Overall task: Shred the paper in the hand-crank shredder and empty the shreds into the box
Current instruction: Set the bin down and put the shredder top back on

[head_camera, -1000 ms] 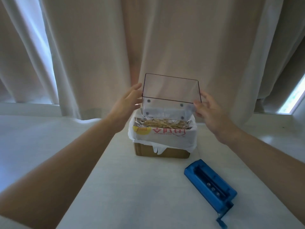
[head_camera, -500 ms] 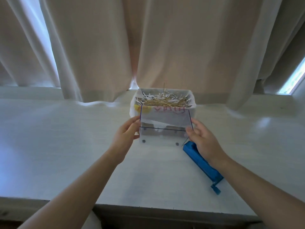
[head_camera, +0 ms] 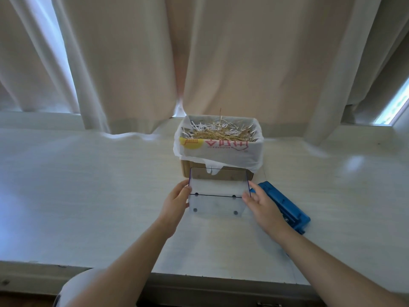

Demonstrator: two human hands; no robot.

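A clear plastic shredder bin (head_camera: pixel 218 196) stands upright on the white table, just in front of the box. My left hand (head_camera: pixel 177 202) grips its left side and my right hand (head_camera: pixel 260 203) grips its right side. The bin looks empty. The cardboard box (head_camera: pixel 218 173), lined with a white plastic bag (head_camera: pixel 221 149), holds white and tan paper shreds (head_camera: pixel 219 131). The blue hand-crank shredder top (head_camera: pixel 282 207) lies on the table to the right, partly behind my right hand.
The white table (head_camera: pixel 99 196) reaches from its front edge near me to a sill at the back. Beige curtains (head_camera: pixel 199 58) hang behind the box and touch the tabletop.
The clear bin came down from above the box, tilted over it, to the table in front of the box. Both hands stayed on its sides. The view pulled back.
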